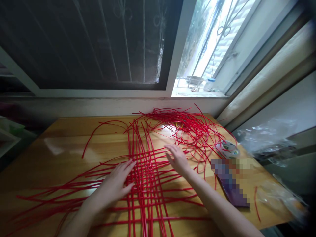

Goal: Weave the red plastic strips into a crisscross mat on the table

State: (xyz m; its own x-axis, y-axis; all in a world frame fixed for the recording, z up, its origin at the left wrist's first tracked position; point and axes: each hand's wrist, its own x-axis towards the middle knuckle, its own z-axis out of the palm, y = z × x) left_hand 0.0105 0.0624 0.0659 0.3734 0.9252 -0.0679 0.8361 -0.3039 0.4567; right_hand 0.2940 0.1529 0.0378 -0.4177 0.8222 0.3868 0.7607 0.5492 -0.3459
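Thin red strands cross each other in a loose woven grid [148, 177] on the wooden table [74, 138], their long ends fanning out on all sides. My left hand [119, 179] lies on the left part of the weave, fingers stretched out and thumb apart, pressing on the strands. Over the right-hand ends hovers my right hand [177, 159], its fingers extended and slightly parted, with no strand visibly gripped. One curved loose strand [92, 135] rests at the upper left of the table.
A tangled heap of red strands [182, 123] sits at the back right. Near it are a roll of tape [227, 149] and a dark purple, partly blurred flat item [234, 191]. Clear plastic wrapping [281, 197] lies at the right edge. A window [170, 65] is behind.
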